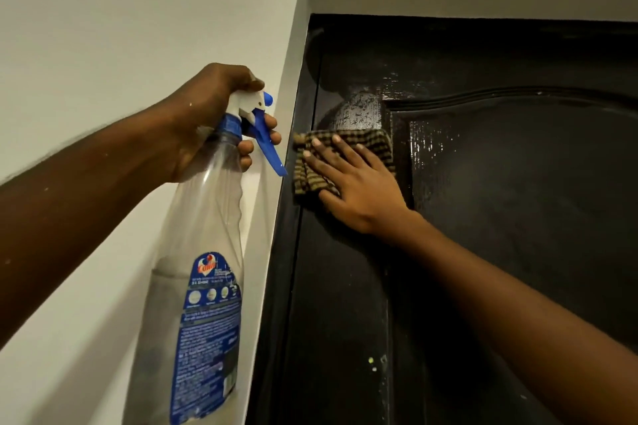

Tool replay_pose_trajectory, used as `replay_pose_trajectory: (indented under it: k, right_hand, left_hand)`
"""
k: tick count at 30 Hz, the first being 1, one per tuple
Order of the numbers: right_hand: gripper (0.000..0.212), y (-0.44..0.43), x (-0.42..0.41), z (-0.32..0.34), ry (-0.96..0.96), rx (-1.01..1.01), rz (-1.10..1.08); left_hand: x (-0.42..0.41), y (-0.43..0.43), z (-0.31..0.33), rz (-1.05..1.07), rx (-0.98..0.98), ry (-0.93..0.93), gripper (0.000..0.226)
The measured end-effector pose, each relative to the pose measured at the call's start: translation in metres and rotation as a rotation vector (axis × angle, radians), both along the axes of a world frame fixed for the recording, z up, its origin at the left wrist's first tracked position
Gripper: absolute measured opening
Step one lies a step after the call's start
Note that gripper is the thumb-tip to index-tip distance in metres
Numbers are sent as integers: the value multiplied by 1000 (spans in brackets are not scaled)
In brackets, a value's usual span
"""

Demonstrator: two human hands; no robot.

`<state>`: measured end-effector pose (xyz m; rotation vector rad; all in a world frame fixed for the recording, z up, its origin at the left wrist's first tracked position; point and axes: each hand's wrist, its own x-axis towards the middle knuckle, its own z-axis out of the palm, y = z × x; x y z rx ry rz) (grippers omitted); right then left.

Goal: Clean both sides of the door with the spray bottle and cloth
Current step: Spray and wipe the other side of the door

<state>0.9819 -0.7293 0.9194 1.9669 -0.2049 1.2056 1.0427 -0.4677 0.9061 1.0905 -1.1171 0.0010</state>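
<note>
One spray bottle, 8 o'clock: left hand grip wrapped round neck. One cloth, 3 o'clock of it: right hand grip flat, fingers straight, pressing cloth on one door.

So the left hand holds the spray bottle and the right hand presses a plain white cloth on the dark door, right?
Only the cloth is wrong: the head view shows it checked tan and dark, not white. The left hand, spray bottle, right hand and door are right.
</note>
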Motion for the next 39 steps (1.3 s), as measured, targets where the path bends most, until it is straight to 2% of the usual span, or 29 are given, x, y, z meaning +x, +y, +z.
replay_pose_trajectory:
  k: [2,4,7,10,13,16,25,28,32,34,36,39]
  right_hand:
    - [69,-11,-14,-15,1,16,6]
    - [70,-19,-25,-1,-107,93,7]
    - [65,-18,-20,53,-246,188,1]
    - [59,-2,3,109,-271,198,-1]
    - [59,12,23,130,-274,184,-24]
    - [62,18,29,105,-245,153,-6]
    - [64,-3,-5,-56,42,30,56]
    - [64,-11,-18,-41,37,31,63]
    - [62,-9,-17,19,-222,243,73]
    - [63,-3,-5,20,-264,273,47]
    - [64,2,4,-5,-219,179,15]
    - [64,-2,-5,-59,-29,47,16]
  left_hand:
    - [5,-1,0,-5,20,8,35]
    - [9,-2,0,-17,40,14,35]
    - [13,-3,2,-55,45,15,34]
    - [17,-3,4,-67,40,17,34]
    - [20,-2,5,-68,43,21,35]
    - [22,1,3,-91,35,26,35]
    - [19,1,-7,-107,62,25,38]
    - [17,3,-13,-96,47,20,36]
    - [11,0,-28,-94,32,19,34]
    - [9,-1,-36,-87,33,6,36]
    - [8,-3,-46,-85,44,0,37]
    - [2,-7,-60,-41,27,-33,37]
